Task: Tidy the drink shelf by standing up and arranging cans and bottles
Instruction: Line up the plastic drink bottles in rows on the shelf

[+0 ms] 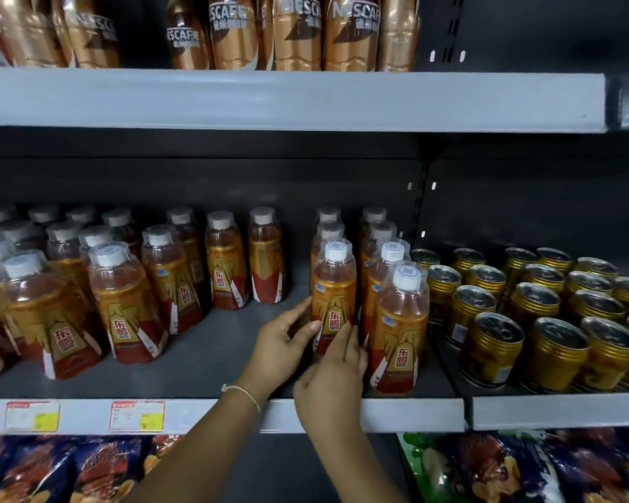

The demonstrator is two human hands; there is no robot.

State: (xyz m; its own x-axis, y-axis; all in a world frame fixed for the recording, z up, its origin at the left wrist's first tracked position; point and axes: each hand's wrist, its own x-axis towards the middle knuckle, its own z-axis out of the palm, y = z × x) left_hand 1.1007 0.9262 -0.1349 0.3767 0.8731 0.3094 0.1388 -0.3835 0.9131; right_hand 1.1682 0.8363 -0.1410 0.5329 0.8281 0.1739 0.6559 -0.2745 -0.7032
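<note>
Both hands, left hand [282, 348] and right hand [333, 379], grasp one upright bottle [334, 295]; more bottles [396, 321] crowd beside, gold cans [494, 346] right, on a grey shelf [204, 357].

Shop interior, drinks aisle. Grey metal shelves [291, 101] on slotted dark uprights [418, 197] carry many identical items in rows: orange-labelled bottles [124, 303] with white caps, gold cans [534, 306] beside them, and copper-coloured coffee bottles [295, 34] on the tier above. Price tags [137, 415] with yellow patches are fixed along the shelf's front edge. Bagged snacks [523, 470] fill the tier below. Repeated stock and edge labelling mark this as retail display.
</note>
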